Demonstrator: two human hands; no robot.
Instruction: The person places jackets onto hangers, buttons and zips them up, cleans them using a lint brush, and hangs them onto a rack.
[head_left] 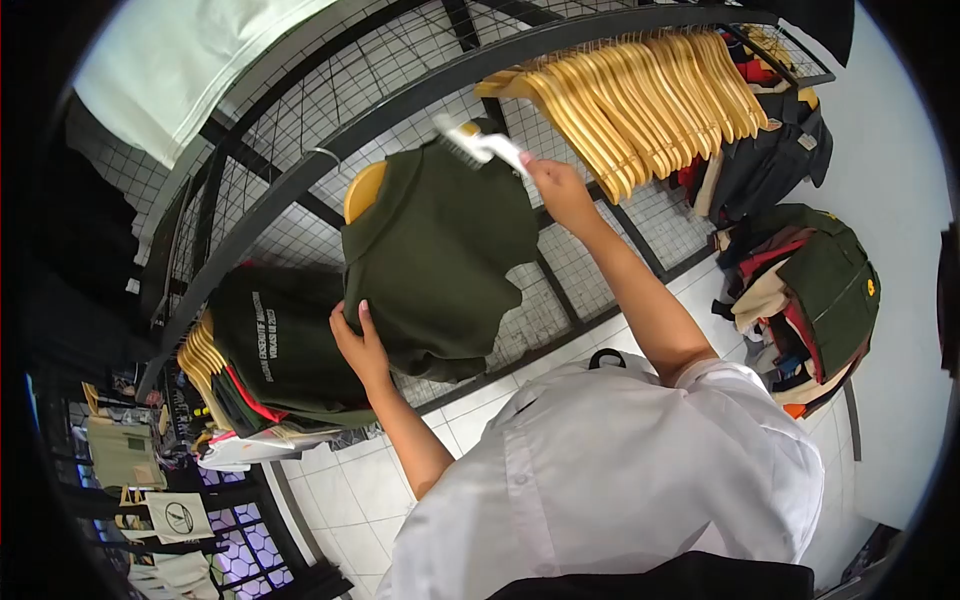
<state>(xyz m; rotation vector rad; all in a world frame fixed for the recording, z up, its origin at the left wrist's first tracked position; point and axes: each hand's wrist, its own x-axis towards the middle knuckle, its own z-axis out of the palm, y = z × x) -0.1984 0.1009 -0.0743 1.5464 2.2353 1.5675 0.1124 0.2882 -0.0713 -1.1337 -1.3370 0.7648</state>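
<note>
Green shirt [440,250], white brush [483,145].
Right hand [562,192] fingers clamp brush, long axis pointing far left; left hand [364,348], fingers apart, touches shirt.

Clothing shop or storeroom: metal rack [255,217], row of wooden hangers [640,105], hung printed garment [285,335].

Front garment [440,265]: solid dark green
Brush [490,148]: white
Hangers [650,110]: honey-yellow
Rack [390,107]: black
Mesh [655,235]: square grid
Lettered garment [315,320]: dark, white print
Shirt [620,470]: plain white
Floor [345,490]: white tiles, grey lines
</note>
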